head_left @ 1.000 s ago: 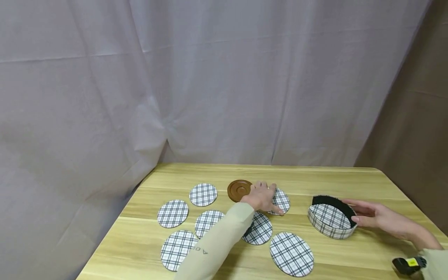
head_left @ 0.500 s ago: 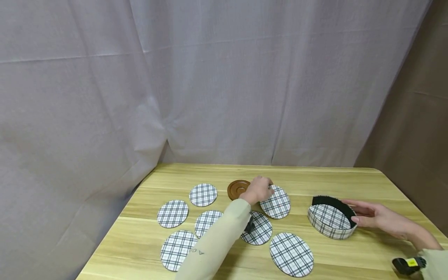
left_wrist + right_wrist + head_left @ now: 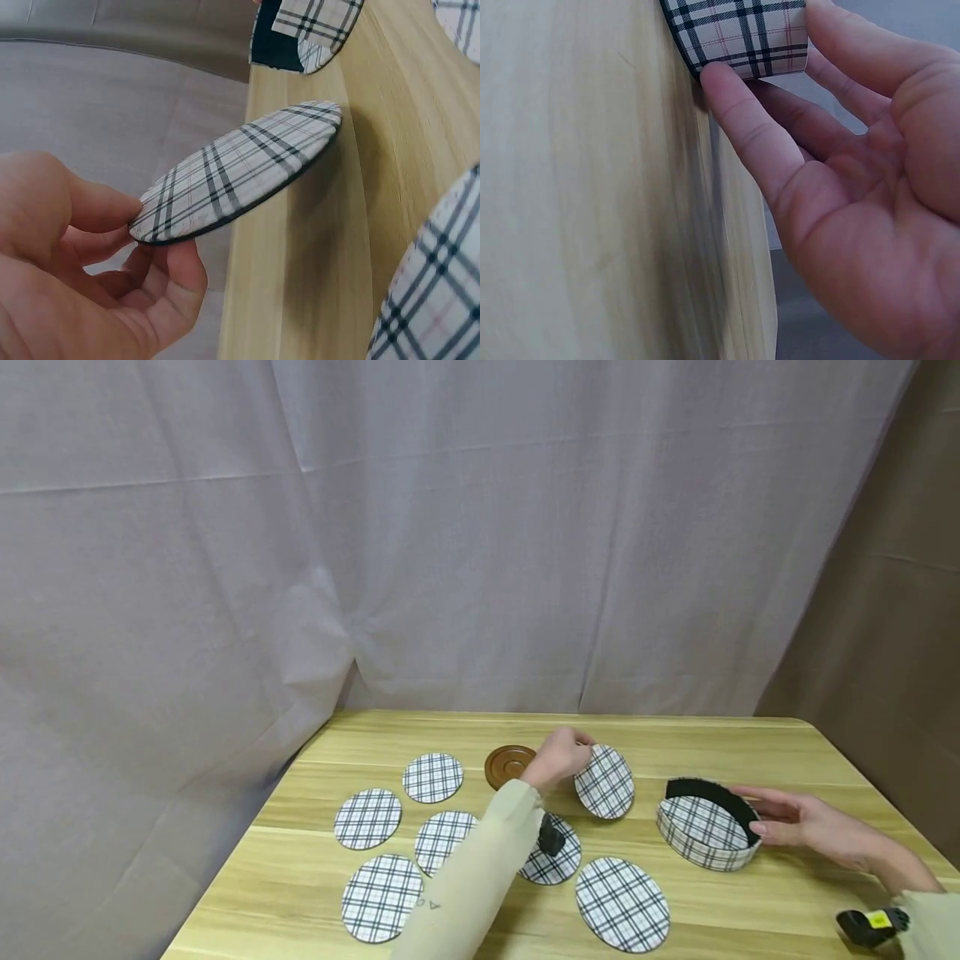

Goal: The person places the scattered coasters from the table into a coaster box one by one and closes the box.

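My left hand [image 3: 557, 758] pinches a round black-and-white plaid coaster [image 3: 604, 782] by its edge, thumb on top and fingers beneath. In the left wrist view the coaster [image 3: 240, 172] is tilted above the wooden table, with its shadow on the wood. My right hand [image 3: 817, 831] holds the round plaid coaster holder [image 3: 708, 852] at its right side. This holder has a black lining, and a plaid disc shows inside it. In the right wrist view, thumb and index finger touch the plaid wall [image 3: 742, 34].
More plaid coasters lie spread flat: one at the front [image 3: 622, 904], one partly under the left forearm [image 3: 551, 860], several to the left [image 3: 369, 818]. A brown wooden disc [image 3: 508, 766] lies beside the left wrist. Grey cloth [image 3: 465, 543] hangs behind the table [image 3: 720, 743].
My left hand, spread over the coaster a second ago, has pinched its edge and raised it, tilting it and moving slightly right. The right hand and holder stay in place.
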Demonstrator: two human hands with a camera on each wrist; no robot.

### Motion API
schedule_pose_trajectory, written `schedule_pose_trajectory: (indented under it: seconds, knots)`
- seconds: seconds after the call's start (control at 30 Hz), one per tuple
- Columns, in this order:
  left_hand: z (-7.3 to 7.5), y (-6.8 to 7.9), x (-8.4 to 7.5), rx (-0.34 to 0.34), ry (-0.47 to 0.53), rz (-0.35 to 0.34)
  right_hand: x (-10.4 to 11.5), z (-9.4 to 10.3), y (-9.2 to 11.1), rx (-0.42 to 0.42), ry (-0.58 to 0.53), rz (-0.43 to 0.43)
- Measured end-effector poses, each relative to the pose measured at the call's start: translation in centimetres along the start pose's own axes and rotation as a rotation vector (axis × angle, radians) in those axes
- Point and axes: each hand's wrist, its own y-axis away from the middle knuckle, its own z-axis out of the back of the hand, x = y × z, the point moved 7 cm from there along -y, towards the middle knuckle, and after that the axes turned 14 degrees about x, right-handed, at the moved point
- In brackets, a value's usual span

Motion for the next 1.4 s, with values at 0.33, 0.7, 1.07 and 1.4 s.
schedule_pose_trajectory:
  seconds: [0.33, 0.7, 1.07, 1.4]
  knots:
    - [-1.4, -0.2, -1.3, -0.070, 0.272, 0.033, -0.1, 0.1, 0.0, -0.013, 0.009, -0.017]
    - [-3.4, -0.5, -2.2, -0.111, 0.436, -0.022, -0.1, -0.1, 0.2, -0.009, 0.001, -0.001]
    - [-5.3, -0.5, -3.2, -0.117, 0.544, -0.049, 0.1, 0.0, 0.3, 0.019, -0.061, 0.040]
    - [-8.1, -0.6, -4.3, -0.072, 0.560, -0.008, -0.2, 0.1, 0.1, 0.013, -0.089, 0.022]
